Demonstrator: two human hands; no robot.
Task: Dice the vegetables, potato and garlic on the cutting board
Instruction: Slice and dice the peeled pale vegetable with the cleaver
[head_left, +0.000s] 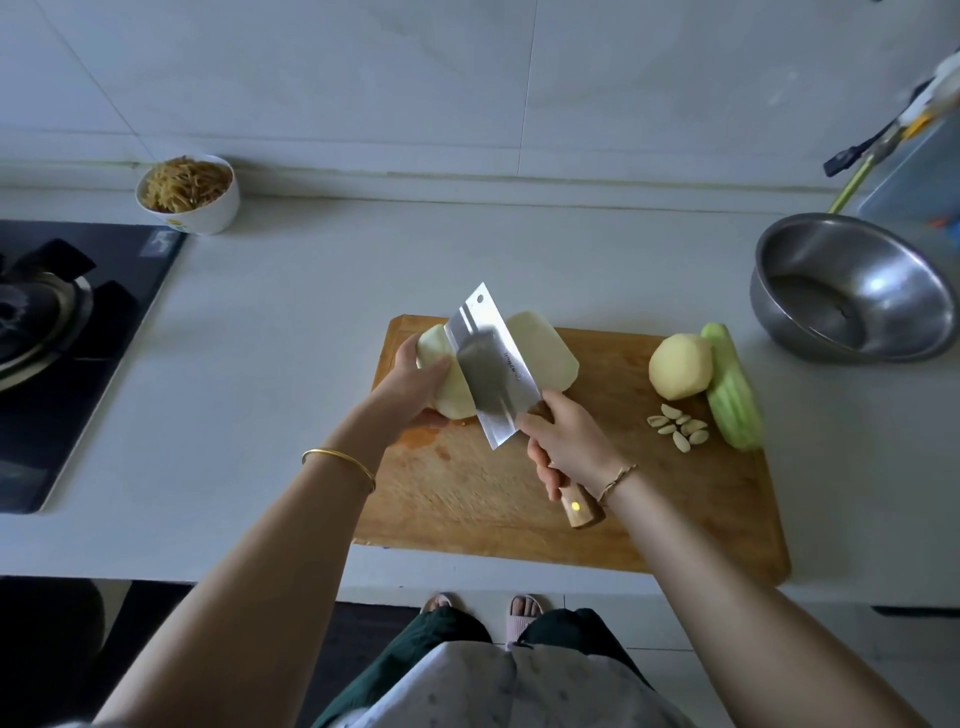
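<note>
Okay, far left we have a gas stove (47, 322) set into the pale surface (285, 291). Behind it, by the wall, is a white bowl (189, 195) full of thin yellowish shreds.

Next is the left hand (415, 382), with a thin bangle (337, 465) on that forearm, at the far left corner of the wooden cutting board (467, 493). Its grip is curled round the left end of a big pale peeled vegetable (545, 353) that lies on the board.

The cleaver (491, 364) crosses the middle of that vegetable, blade tilted with its flat side toward us and its hole end pointing far. We cannot tell whether the edge is in the flesh or only against it, nor whether the vegetable is one piece or two.

The right hand (566, 441) has its grip closed round the cleaver's wooden handle (579, 509). The handle's butt sticks out toward us, and there is a thin bracelet at the wrist. The near part of the board shows knife scoring.

At the board's right end:
- A whole peeled potato (680, 366).
- A small cluster of peeled garlic cloves (678, 426), just near of the potato.
- A long green peeled vegetable (732, 389), touching the potato's right side and lying along the board's right edge.

Right of the board and apart from it, a steel bowl (852, 291) sits on the surface. In the far right corner are some utensils, too blurred to name.
</note>
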